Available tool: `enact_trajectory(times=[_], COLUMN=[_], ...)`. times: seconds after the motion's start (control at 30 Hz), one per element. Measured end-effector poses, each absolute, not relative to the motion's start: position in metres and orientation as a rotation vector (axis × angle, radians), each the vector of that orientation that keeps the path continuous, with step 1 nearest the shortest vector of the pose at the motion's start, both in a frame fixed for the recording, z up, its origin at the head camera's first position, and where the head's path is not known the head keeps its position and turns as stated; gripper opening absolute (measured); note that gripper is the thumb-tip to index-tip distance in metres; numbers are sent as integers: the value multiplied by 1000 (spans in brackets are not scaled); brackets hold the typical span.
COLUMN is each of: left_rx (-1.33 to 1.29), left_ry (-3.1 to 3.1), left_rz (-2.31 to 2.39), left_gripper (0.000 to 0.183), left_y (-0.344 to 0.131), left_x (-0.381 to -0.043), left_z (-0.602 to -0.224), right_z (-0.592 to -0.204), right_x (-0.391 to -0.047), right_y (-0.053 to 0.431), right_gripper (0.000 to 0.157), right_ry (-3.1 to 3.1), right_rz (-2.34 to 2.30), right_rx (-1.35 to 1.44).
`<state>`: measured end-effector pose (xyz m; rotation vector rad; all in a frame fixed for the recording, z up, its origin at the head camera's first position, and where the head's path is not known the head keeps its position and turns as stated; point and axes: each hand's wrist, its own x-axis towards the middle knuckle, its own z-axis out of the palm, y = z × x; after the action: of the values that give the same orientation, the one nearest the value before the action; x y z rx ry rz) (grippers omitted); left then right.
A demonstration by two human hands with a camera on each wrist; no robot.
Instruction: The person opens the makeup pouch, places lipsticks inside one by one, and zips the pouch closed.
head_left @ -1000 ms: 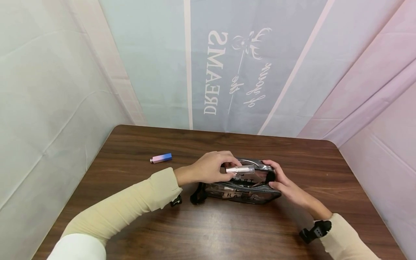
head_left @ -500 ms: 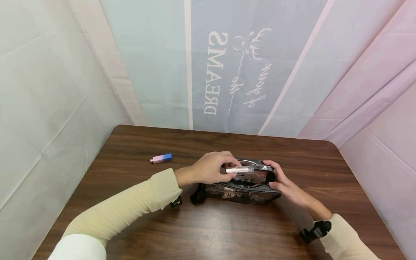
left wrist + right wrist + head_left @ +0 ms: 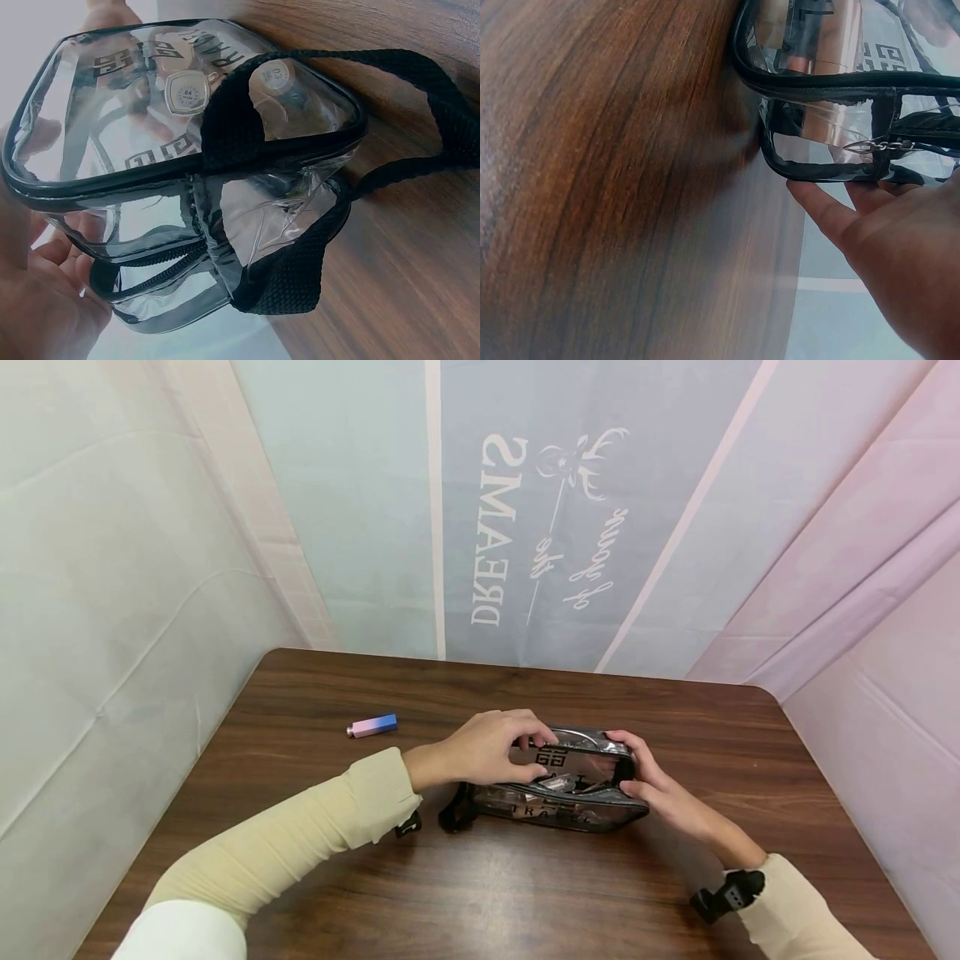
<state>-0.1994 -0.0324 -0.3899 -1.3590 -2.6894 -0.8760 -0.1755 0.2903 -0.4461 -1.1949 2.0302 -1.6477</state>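
A clear toiletry bag with black trim and printed lettering lies on the table, its zipped top gaping. My right hand grips its right end, thumb and fingers at either side of the opening. Over the left part of the mouth is my left hand, its thumb and fingers apart with nothing between them. A clear-capped, slim tube lies inside, just under the opening. Through the plastic in the left wrist view show a square end marked 04 and a round end marked 03. A rose-gold tube shows in the right wrist view.
A pink-and-blue lipstick-like tube lies on the wooden table, left of the bag. The bag's black strap loop sticks out at its left end. A printed cloth backdrop rises behind the table's far edge.
The clear-capped tube that my left hand pinched over the opening has dropped into the bag, and the fingers have parted. My right hand and the bag have stayed put.
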Motion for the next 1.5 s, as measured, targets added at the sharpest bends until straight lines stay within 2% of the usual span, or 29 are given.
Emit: enact_trajectory(times=[1.5], left_rx=[-1409], left_ry=[-2454], left_rz=[-1259], left_gripper=[22], left_y=[-48], left_x=[-201], left_z=[-383], right_z=[-451], right_x=[-174], right_y=[290], right_gripper=[65], right_ry=[2026], right_rz=[-1647], right_rx=[-1205])
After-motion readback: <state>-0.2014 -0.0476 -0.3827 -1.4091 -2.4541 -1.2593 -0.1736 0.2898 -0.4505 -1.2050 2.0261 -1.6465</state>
